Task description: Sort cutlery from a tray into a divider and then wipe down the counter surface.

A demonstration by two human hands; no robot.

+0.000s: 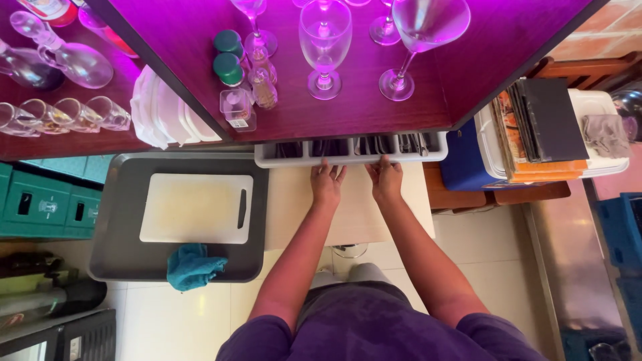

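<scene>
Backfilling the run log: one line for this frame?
left hand: on cutlery tray edge | right hand: on tray edge | tray: partly under shelf

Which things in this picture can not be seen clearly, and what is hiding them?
- Cutlery tray, head view: its back half lies under the purple-lit shelf, so the contents are dark and unclear.
- Left hand and right hand: fingers rest at the tray's front rim; the grip cannot be judged.
- Stack of white plates: partly behind the shelf edge.
</scene>
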